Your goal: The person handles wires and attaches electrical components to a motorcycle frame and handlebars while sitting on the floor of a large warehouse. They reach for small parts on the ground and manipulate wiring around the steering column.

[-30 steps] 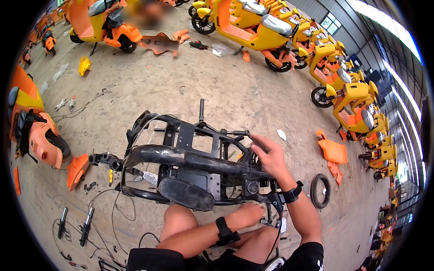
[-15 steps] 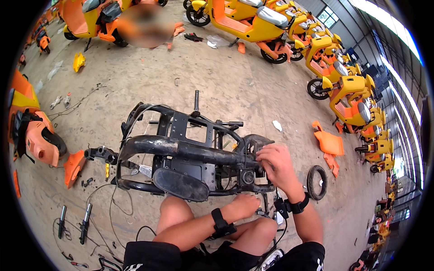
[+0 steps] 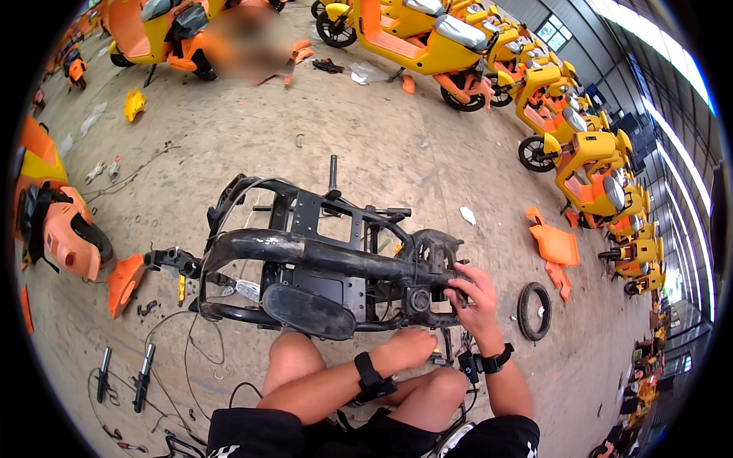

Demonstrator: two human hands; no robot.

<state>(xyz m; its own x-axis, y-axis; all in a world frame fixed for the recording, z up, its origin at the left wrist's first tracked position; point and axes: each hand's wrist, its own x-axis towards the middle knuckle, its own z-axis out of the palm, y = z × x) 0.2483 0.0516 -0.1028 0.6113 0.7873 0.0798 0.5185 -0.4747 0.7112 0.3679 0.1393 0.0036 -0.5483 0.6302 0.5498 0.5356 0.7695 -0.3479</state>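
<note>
A bare black scooter frame (image 3: pixel 328 256) lies across the floor in front of my knees, with a dark oval cover (image 3: pixel 309 311) on its near side. My right hand (image 3: pixel 477 301) is at the right end of the frame, its bent fingers apart and touching or nearly touching the metal. Whether anything small is between those fingers is hidden. My left hand (image 3: pixel 412 349) is closed low beside the frame's near edge, above my lap. Something small and yellowish (image 3: pixel 436 353) peeks out by its knuckles, too little to name.
A loose tyre (image 3: pixel 534 311) and orange body panels (image 3: pixel 553 240) lie to the right. Fork tubes (image 3: pixel 143 378) and loose cables (image 3: pixel 187 359) are at the lower left, near an orange panel (image 3: pixel 126 284). Yellow scooters (image 3: pixel 412 46) stand in rows behind.
My right hand has come down and slightly right from the top of the frame's end to its outer edge. My left hand and the frame stay nearly where they were.
</note>
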